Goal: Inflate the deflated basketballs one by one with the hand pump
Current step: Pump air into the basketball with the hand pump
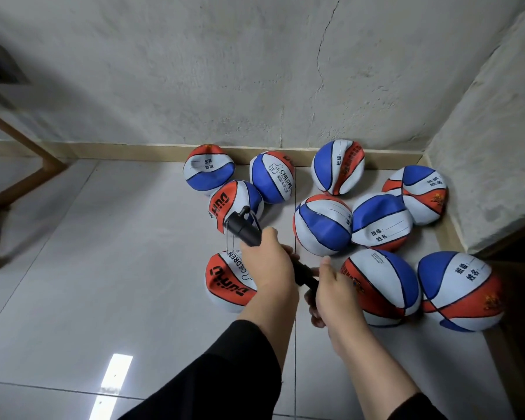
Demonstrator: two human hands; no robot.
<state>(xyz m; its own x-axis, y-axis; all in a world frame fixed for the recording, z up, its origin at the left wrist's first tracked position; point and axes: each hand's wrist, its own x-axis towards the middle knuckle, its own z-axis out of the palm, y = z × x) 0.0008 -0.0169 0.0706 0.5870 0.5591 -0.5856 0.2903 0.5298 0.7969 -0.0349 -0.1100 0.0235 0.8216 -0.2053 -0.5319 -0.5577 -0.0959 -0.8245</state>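
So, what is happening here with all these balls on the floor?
A person holds a black hand pump in both hands: the left hand grips its barrel, the right hand grips the handle end. The pump is held above the floor and is not yet connected to any ball. Ten red, white and blue basketballs, several visibly dented, lie on the grey tiled floor in the corner.

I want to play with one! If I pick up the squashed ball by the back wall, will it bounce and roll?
Probably not. That ball is caved in along one side, so it would likely feel floppy and light. Its dented shape suggests it would wobble and stop rather than roll. It probably needs the pump first.
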